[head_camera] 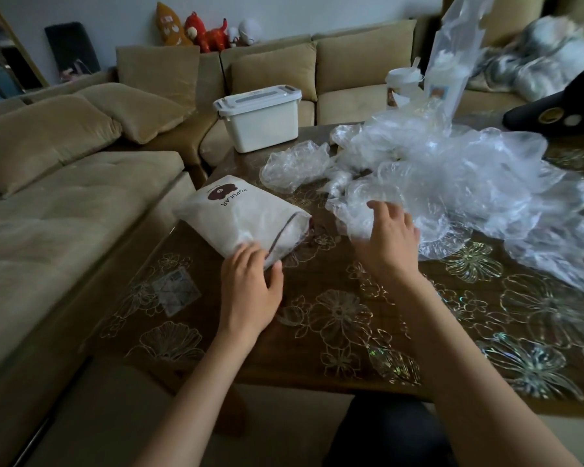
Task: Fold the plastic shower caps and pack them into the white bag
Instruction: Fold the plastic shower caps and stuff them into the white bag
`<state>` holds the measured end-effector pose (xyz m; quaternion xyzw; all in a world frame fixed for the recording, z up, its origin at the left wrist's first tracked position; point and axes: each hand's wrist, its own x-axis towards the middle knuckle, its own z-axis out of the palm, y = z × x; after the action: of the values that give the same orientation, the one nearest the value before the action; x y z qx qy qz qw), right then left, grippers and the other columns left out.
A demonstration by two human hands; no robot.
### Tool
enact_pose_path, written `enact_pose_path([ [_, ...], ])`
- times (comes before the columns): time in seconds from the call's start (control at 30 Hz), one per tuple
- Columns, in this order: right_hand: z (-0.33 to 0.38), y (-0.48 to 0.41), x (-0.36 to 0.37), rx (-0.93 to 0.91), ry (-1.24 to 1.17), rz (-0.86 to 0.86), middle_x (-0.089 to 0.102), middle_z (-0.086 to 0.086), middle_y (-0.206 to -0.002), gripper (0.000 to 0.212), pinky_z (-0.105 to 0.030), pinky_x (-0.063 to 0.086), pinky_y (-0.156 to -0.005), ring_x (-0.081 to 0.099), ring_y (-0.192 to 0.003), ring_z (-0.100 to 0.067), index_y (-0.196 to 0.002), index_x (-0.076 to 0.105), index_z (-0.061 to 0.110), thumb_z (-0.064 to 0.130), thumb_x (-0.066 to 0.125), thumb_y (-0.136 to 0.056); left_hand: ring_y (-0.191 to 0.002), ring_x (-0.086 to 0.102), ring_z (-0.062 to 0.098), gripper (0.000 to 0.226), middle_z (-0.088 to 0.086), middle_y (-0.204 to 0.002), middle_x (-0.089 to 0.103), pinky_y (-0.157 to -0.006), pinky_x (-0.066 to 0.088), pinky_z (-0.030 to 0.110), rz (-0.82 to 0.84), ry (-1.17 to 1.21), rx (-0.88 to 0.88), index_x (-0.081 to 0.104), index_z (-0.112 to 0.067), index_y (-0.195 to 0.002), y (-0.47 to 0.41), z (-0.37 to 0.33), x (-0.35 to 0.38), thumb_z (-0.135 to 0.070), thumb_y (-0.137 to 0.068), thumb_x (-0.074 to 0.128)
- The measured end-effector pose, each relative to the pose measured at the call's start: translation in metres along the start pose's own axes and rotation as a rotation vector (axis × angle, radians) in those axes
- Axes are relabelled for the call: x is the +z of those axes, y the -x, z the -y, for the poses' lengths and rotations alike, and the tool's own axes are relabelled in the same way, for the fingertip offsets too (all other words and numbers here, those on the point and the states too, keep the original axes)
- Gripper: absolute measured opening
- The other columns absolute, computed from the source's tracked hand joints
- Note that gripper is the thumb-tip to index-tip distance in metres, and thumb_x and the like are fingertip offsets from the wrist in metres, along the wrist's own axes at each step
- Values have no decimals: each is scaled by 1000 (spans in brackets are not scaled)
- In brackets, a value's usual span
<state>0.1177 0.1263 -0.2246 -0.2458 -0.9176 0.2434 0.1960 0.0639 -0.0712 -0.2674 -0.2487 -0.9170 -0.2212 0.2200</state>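
Observation:
A white bag with a brown logo and the word POPULAR lies on the table's left part, stuffed full, its open end toward me. My left hand holds that near end, thumb and fingers pinching its edge. A big heap of clear plastic shower caps covers the table's right part. My right hand reaches onto the heap's near edge, fingers spread and touching the plastic. One crumpled cap lies apart, left of the heap.
A white lidded storage box stands at the table's far left corner. A cup and a tall clear packet stand behind the heap. A beige sofa wraps the left and back. A black object lies far right.

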Motion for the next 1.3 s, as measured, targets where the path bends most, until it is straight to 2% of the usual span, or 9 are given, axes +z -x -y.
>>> enact_pose_path([
  [0.17,-30,13,6,12,196,57,49,-11,-135,48,-39,26,-104,40,-127,-29,-131,47,12,40,53,-92,-110,58,27,35,14,-111,64,-99,36,32,-116,73,77,64,-2,-99,6,-16,-7,-26,-88,41],
  [0.37,-26,16,-5,77,80,-59,62,-11,-116,28,-39,28,-96,47,-114,-31,-115,61,13,10,50,-89,-105,59,26,33,13,-106,64,-94,41,33,-112,98,96,63,-2,-99,9,-15,-13,-24,-87,41],
  [0.53,-25,21,-22,63,-159,-147,69,-12,-102,18,-33,42,-82,60,-97,-30,-100,67,6,11,54,-90,-102,59,25,32,13,-104,64,-95,37,23,-127,112,122,63,-1,-99,10,-16,-16,-22,-87,41],
  [0.67,-12,28,-40,-101,-372,137,65,1,-79,4,-19,43,-57,61,-70,-17,-87,64,13,13,61,-90,-113,52,22,36,13,-117,61,-101,38,31,-143,138,148,58,-1,-114,13,-16,-17,-23,-88,44],
  [0.8,-7,49,-63,-309,-286,501,61,12,-76,8,-6,43,-59,58,-66,5,-87,68,12,6,62,-88,-126,43,20,42,14,-132,51,-105,35,35,-162,192,299,44,-5,-129,15,-17,-21,-21,-90,46],
  [1.03,-20,76,-85,-292,-79,732,66,18,-78,42,-17,51,-55,65,-70,0,-68,68,24,-15,52,-71,-114,53,13,31,3,-117,56,-100,40,22,-295,468,301,60,-1,-113,31,-40,-51,-13,-94,38],
  [1.17,-23,77,-93,-187,-321,432,70,6,-93,47,-12,49,-62,67,-86,-6,-68,68,19,-19,41,-75,-118,46,1,32,-5,-126,55,-97,30,3,159,384,175,55,-12,-127,26,-74,-61,-18,-97,44],
  [1.23,-21,77,-80,-162,-309,127,70,-3,-99,38,-2,44,-67,64,-87,-8,-89,70,10,-16,43,-83,-136,30,5,39,-6,-144,41,-109,17,14,329,303,163,43,-17,-139,30,-79,-49,-21,-100,42],
  [1.3,-19,82,-61,-217,-215,90,66,-5,-113,35,-2,43,-78,61,-99,-11,-111,64,7,-10,42,-89,-143,15,8,43,-6,-152,30,-114,2,22,393,205,210,36,-18,-144,38,-82,-38,-21,-101,37],
])
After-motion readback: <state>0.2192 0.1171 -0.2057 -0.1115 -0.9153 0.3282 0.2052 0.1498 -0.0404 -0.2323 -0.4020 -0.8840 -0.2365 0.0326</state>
